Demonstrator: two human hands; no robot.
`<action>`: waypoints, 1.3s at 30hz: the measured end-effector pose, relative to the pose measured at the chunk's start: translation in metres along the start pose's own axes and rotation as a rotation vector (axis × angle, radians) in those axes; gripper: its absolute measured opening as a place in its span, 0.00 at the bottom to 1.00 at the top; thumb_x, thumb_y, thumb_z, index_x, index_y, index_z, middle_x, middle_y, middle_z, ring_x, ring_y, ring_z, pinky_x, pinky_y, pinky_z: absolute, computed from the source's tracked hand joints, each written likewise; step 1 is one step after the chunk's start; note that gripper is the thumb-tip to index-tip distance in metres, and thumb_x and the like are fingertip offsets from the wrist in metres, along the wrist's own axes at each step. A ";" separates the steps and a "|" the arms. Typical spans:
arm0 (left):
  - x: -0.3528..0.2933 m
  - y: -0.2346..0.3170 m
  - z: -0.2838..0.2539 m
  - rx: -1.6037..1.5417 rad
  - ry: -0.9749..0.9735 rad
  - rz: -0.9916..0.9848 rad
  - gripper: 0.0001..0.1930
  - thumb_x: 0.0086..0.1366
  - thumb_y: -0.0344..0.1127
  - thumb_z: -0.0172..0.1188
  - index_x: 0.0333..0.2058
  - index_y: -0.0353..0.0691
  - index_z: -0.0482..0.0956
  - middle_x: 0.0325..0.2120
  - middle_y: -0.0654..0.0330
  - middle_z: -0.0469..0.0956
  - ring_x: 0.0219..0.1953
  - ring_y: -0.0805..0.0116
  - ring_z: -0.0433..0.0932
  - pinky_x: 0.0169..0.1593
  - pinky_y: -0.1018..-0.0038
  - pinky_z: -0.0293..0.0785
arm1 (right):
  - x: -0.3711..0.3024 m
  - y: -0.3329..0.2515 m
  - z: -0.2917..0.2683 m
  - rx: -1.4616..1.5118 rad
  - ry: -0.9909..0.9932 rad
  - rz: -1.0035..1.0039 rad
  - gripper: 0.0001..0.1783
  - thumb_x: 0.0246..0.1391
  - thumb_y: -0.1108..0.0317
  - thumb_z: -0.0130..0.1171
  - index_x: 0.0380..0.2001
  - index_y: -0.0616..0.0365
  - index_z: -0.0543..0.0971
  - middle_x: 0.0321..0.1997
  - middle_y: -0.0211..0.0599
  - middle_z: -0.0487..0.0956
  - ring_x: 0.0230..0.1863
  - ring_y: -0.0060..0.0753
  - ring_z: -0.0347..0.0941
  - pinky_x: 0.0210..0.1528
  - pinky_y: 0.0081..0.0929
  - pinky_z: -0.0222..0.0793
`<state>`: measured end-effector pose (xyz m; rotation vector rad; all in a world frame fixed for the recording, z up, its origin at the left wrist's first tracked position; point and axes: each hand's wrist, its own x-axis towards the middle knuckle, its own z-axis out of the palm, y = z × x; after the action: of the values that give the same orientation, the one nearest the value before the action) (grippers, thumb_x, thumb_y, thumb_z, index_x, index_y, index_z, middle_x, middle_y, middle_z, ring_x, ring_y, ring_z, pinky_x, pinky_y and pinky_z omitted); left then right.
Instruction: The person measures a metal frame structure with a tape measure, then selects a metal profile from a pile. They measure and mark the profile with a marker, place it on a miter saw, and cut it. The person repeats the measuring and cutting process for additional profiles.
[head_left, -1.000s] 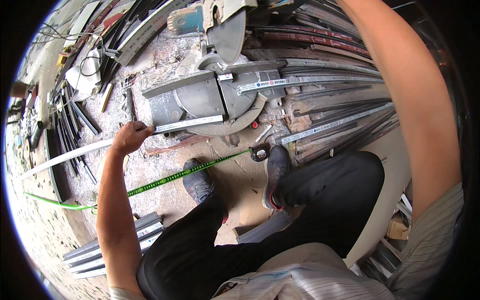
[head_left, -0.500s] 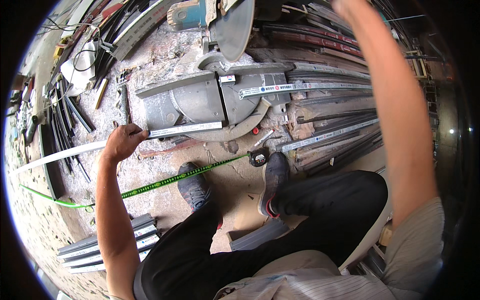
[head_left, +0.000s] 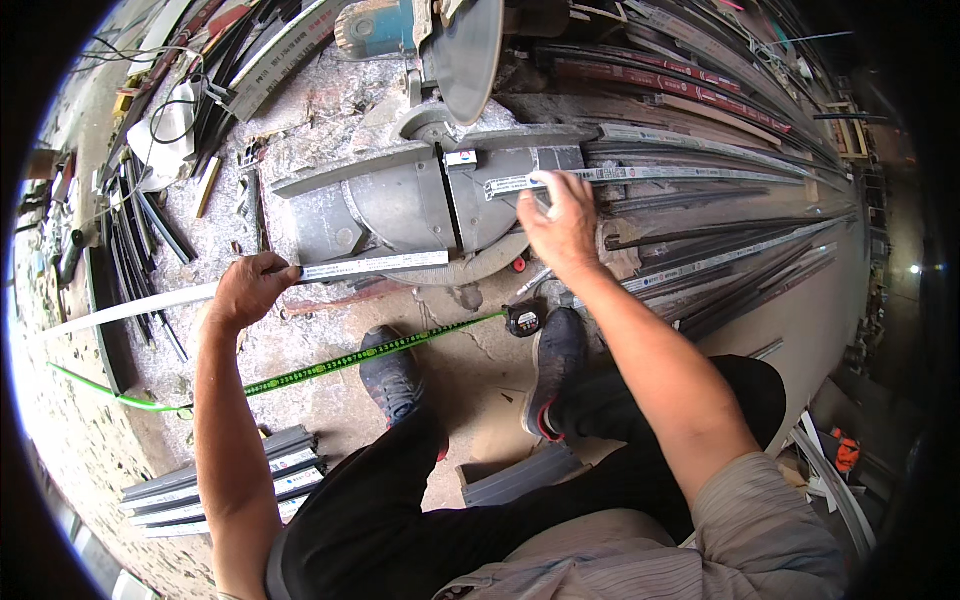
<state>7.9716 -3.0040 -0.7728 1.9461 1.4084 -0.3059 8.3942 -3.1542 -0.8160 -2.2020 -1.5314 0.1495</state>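
My left hand (head_left: 254, 289) is closed on a long narrow profile strip (head_left: 380, 264), grey with a white label. One end of the strip lies over the front of the grey saw table (head_left: 390, 205); its pale length runs out to the left. With bent fingers, my right hand (head_left: 562, 228) grips a second labelled profile strip (head_left: 690, 172) near its end, on the table's right half. Above the table hangs the round saw blade (head_left: 462, 65), beside its blue motor housing (head_left: 365, 30). A small labelled offcut (head_left: 461, 159) rests by the table's slot.
An extended green tape measure (head_left: 524, 319) lies by my shoes, a white marker (head_left: 530, 284) just beyond it. More profiles (head_left: 700, 262) are spread across the right side. Several labelled strips (head_left: 225, 485) are stacked at lower left. Dark strips (head_left: 120, 240) and cables clutter the far left.
My right hand has come down and left from the upper right, onto the end of the second profile strip. My left hand keeps its hold, almost unmoved.
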 end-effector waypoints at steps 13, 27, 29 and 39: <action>-0.001 0.000 0.003 -0.003 -0.009 0.014 0.20 0.66 0.49 0.65 0.43 0.36 0.88 0.32 0.49 0.86 0.37 0.57 0.85 0.47 0.62 0.78 | 0.031 -0.070 0.078 -0.235 0.067 0.120 0.32 0.51 0.40 0.69 0.40 0.60 0.77 0.43 0.50 0.79 0.51 0.54 0.72 0.60 0.52 0.63; -0.002 -0.002 0.003 0.004 0.021 0.010 0.21 0.66 0.53 0.66 0.42 0.39 0.89 0.33 0.47 0.87 0.38 0.48 0.87 0.48 0.59 0.80 | 0.011 -0.057 0.062 -0.072 0.047 -0.168 0.25 0.50 0.51 0.73 0.41 0.57 0.77 0.46 0.46 0.79 0.54 0.53 0.71 0.63 0.51 0.63; -0.002 -0.004 0.004 0.005 0.023 0.011 0.21 0.66 0.53 0.66 0.42 0.38 0.89 0.33 0.47 0.87 0.38 0.48 0.87 0.48 0.59 0.80 | 0.002 -0.057 0.052 0.003 0.038 -0.230 0.26 0.49 0.53 0.75 0.44 0.57 0.76 0.48 0.46 0.78 0.57 0.53 0.70 0.65 0.51 0.62; 0.000 -0.009 0.004 0.069 0.027 0.026 0.21 0.65 0.52 0.68 0.41 0.37 0.89 0.32 0.46 0.87 0.37 0.48 0.87 0.45 0.60 0.80 | -0.086 -0.015 -0.021 0.356 -0.230 0.197 0.24 0.52 0.58 0.76 0.45 0.60 0.76 0.38 0.48 0.82 0.42 0.53 0.80 0.46 0.48 0.76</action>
<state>7.9648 -3.0054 -0.7797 2.0298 1.4054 -0.3205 8.3555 -3.2349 -0.8054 -2.0923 -1.2747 0.7032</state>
